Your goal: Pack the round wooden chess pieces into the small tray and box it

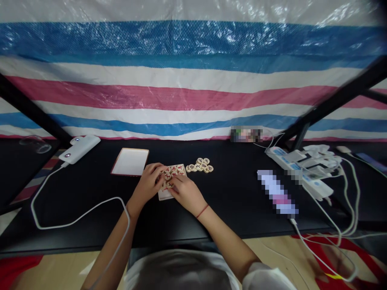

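A small shallow box [165, 195] lies on the table in front of me, with rows of round Chinese chess pieces [174, 174] in it, several with red characters. My left hand [149, 180] curls over the box's left edge, fingers and thumb closed about that side. Over the lower right part of the box is my right hand [186, 192], its fingertips pinched on a Chinese chess piece [169, 184] at the front row. The near strip of the box shows its white bottom. To the right, loose Chinese chess pieces [198, 166] with dark characters lie in a cluster, some stacked.
The box lid [130, 162] lies inside-up at the left. A white device [80, 149] with a cable [75, 221] stands farther left; the cable crosses my left forearm. At right are a blurred phone [276, 193] and a power strip [314, 185] with plugs. Striped sheeting [181, 96] hangs behind.
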A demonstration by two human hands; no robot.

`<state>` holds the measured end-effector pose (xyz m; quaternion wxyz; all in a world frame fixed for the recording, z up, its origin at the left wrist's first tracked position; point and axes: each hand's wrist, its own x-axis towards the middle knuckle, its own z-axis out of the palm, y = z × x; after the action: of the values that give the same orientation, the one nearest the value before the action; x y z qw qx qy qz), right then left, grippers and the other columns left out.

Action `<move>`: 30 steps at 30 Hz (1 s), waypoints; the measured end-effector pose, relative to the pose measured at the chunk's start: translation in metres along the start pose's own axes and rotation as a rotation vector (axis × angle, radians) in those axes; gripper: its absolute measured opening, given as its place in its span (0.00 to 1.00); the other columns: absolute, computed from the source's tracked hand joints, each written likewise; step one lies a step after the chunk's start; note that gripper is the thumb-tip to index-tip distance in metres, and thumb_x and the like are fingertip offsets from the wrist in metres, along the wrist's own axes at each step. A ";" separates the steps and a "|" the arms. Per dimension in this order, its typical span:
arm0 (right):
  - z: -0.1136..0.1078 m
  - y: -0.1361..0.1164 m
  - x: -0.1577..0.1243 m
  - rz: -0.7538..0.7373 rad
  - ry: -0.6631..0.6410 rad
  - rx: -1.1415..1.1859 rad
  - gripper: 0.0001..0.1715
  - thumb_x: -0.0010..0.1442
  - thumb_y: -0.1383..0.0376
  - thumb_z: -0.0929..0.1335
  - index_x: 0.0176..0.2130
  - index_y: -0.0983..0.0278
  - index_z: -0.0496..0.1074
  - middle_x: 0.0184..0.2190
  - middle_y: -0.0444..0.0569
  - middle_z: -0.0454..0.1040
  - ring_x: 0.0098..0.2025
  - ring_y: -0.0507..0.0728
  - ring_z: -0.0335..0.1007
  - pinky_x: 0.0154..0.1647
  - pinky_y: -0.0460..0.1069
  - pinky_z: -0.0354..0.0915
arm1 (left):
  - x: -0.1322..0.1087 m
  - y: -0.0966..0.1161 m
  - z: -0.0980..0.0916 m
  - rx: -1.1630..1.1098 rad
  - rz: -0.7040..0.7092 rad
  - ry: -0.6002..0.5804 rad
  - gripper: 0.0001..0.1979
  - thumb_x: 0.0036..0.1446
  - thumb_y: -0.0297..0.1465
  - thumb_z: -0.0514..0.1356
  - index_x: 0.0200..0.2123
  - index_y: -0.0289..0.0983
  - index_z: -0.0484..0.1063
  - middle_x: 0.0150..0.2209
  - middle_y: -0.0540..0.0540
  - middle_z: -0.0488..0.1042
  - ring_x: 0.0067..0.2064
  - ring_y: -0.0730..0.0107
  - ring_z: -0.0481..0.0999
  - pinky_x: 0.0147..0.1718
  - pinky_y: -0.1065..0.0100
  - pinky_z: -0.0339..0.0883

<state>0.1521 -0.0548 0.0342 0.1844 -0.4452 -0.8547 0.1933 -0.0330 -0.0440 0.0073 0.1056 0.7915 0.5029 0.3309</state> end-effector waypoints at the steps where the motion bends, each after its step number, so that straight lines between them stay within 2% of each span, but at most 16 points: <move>1: 0.000 -0.002 0.001 0.007 -0.027 -0.038 0.05 0.59 0.70 0.66 0.36 0.65 0.72 0.37 0.52 0.73 0.42 0.57 0.70 0.45 0.50 0.65 | 0.000 -0.001 0.002 0.001 0.003 0.006 0.15 0.63 0.28 0.51 0.51 0.39 0.69 0.49 0.42 0.69 0.53 0.61 0.67 0.54 0.56 0.63; 8: -0.002 -0.007 0.005 0.079 -0.130 -0.162 0.16 0.61 0.68 0.65 0.50 0.62 0.68 0.42 0.54 0.74 0.41 0.58 0.72 0.37 0.49 0.65 | 0.001 -0.001 0.013 -0.013 0.024 -0.008 0.14 0.64 0.29 0.51 0.50 0.40 0.70 0.53 0.42 0.68 0.57 0.60 0.66 0.58 0.53 0.62; 14: -0.005 -0.005 0.005 0.116 -0.137 -0.086 0.13 0.60 0.66 0.66 0.47 0.61 0.69 0.40 0.51 0.76 0.37 0.56 0.73 0.34 0.47 0.62 | 0.001 -0.004 0.016 -0.006 0.009 0.031 0.14 0.64 0.29 0.50 0.49 0.42 0.71 0.52 0.43 0.70 0.58 0.60 0.65 0.58 0.51 0.61; 16: -0.015 0.007 0.005 0.106 -0.104 0.025 0.11 0.59 0.64 0.67 0.44 0.61 0.69 0.37 0.48 0.76 0.35 0.54 0.73 0.35 0.46 0.62 | 0.001 -0.004 0.017 0.002 0.003 0.043 0.14 0.64 0.31 0.51 0.49 0.41 0.71 0.51 0.43 0.70 0.57 0.59 0.66 0.58 0.51 0.62; 18: -0.028 0.026 0.007 0.141 -0.015 0.089 0.09 0.60 0.62 0.67 0.42 0.61 0.70 0.33 0.45 0.76 0.34 0.53 0.72 0.36 0.45 0.62 | 0.000 -0.003 0.017 0.009 -0.001 0.052 0.13 0.64 0.32 0.52 0.48 0.40 0.72 0.51 0.42 0.71 0.57 0.59 0.66 0.58 0.51 0.62; 21: -0.048 0.062 0.021 0.335 0.169 -0.079 0.11 0.61 0.64 0.65 0.44 0.63 0.72 0.38 0.49 0.76 0.39 0.55 0.72 0.39 0.46 0.62 | 0.001 -0.001 0.018 0.010 -0.010 0.060 0.12 0.63 0.33 0.53 0.47 0.40 0.72 0.50 0.42 0.71 0.56 0.59 0.67 0.57 0.52 0.62; 22: -0.053 0.073 0.028 0.394 0.159 -0.142 0.13 0.61 0.63 0.65 0.45 0.63 0.73 0.41 0.52 0.76 0.40 0.56 0.73 0.39 0.47 0.62 | 0.001 0.000 0.018 0.008 -0.013 0.060 0.12 0.63 0.33 0.53 0.47 0.40 0.72 0.50 0.42 0.71 0.56 0.59 0.67 0.57 0.52 0.62; 25: -0.062 0.096 0.049 0.492 -0.017 -0.259 0.16 0.60 0.61 0.65 0.45 0.65 0.75 0.44 0.56 0.76 0.43 0.60 0.73 0.42 0.49 0.63 | 0.002 0.002 0.018 0.002 -0.013 0.058 0.13 0.63 0.33 0.53 0.47 0.40 0.72 0.50 0.43 0.71 0.55 0.60 0.68 0.56 0.52 0.63; 27: -0.063 0.102 0.060 0.524 -0.121 -0.289 0.16 0.59 0.60 0.66 0.44 0.65 0.76 0.42 0.58 0.77 0.44 0.62 0.74 0.43 0.50 0.64 | 0.003 0.002 0.017 -0.002 -0.008 0.060 0.12 0.62 0.33 0.54 0.47 0.40 0.72 0.48 0.43 0.72 0.53 0.60 0.68 0.56 0.53 0.63; 30: -0.063 0.103 0.070 0.552 -0.176 -0.297 0.16 0.56 0.61 0.68 0.42 0.65 0.77 0.41 0.59 0.78 0.45 0.63 0.74 0.43 0.51 0.65 | 0.003 0.002 0.015 -0.002 -0.007 0.076 0.12 0.62 0.33 0.55 0.46 0.40 0.72 0.47 0.43 0.72 0.52 0.61 0.69 0.55 0.54 0.63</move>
<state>0.2160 0.0685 0.0473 -0.0164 -0.6636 -0.7333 0.1471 -0.0210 -0.0395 -0.0013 0.0882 0.7765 0.5090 0.3608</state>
